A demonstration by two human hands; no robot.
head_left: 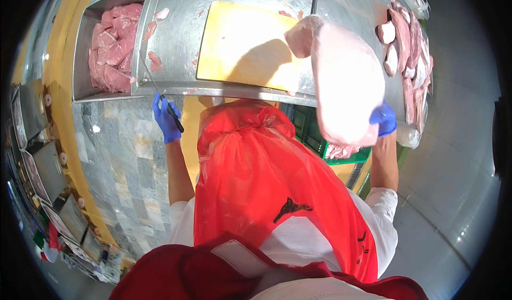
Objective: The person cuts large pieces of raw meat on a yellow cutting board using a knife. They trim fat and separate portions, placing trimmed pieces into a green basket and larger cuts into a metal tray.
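**A:** Right hand in a blue glove, grip closed on the lower end of a large pale pink slab of meat, lifted clear above the table. Left hand, also blue-gloved, grip wrapped shut round the black handle of a long thin knife, blade pointing toward 11 o'clock over the table edge.

**B:** Risks from here?

**A:** Likely a slip. Held by one end only, wet and heavy, so could slide out of the glove and drop onto the green crate below or the floor. Also a bare blade held low beside the red plastic apron; could nick it, or the body, during a turn. Judgement only.

**B:** Look of the slab?

**A:** Broad, smooth and rounded, pale pink with a whitish sheen, narrowing to a darker pink knob at 12 o'clock, over the right edge of the yellow cutting board. No bone visible. Limp rather than stiff, by the way of hanging.

**B:** Round about?

**A:** At 10 o'clock, a sunken steel bin of pink meat pieces. At 2 o'clock, a row of trimmed cuts along the table rim. Small scraps scattered between bin and board.
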